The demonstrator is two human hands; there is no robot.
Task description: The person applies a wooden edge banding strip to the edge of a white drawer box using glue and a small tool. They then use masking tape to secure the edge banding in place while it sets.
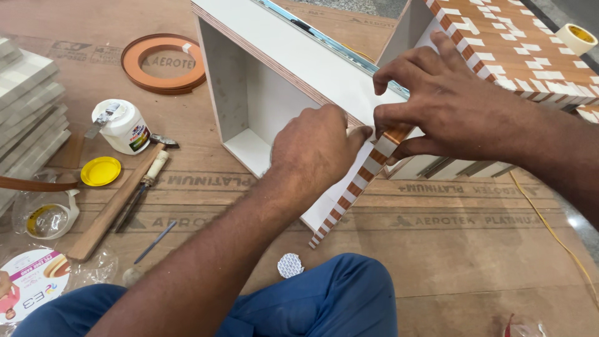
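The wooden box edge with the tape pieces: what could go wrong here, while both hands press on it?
1. The left hand and right hand pinch one corner of the white box; uneven pressure might let the brown edge strip lift or sit crooked.
2. The open glue jar stands near the left forearm; a sweep of the arm could tip it.
3. The file lies close by and may get knocked.

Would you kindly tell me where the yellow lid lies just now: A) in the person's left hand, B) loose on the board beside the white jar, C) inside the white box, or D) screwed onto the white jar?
B: the yellow lid lies flat on the board, just below the open white jar, clear of both hands.
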